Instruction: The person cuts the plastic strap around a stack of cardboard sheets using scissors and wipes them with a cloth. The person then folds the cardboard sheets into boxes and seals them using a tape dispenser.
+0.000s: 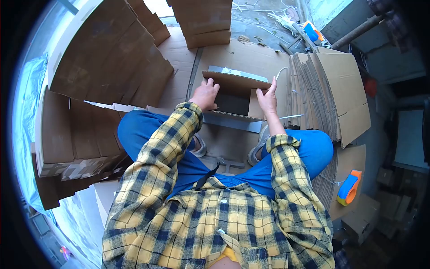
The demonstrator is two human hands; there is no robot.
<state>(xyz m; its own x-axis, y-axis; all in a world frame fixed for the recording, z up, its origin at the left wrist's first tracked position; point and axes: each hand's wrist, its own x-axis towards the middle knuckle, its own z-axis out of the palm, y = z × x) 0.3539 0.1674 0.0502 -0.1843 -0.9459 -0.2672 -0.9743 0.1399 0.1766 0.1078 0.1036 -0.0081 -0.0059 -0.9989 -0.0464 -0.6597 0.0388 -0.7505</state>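
Observation:
An open cardboard box (237, 81) stands between my knees, its dark inside facing up. My left hand (206, 94) grips the box's left end, with fingers bent over the edge and part of them hidden. At the right end, my right hand (268, 99) holds the corner of the far wall between thumb and fingers, the index finger pointing up along it. A grey-white block or board (230, 122) lies beneath the box and shows along its near and far sides.
Flat cardboard sheets (342, 89) are stacked upright on the right. Tall stacks of folded cartons (107, 54) stand on the left, with more cardboard (204, 22) behind. Tape rolls (349, 188) sit at right, another tape roll (312, 33) at the back. White straps (282, 20) litter the floor.

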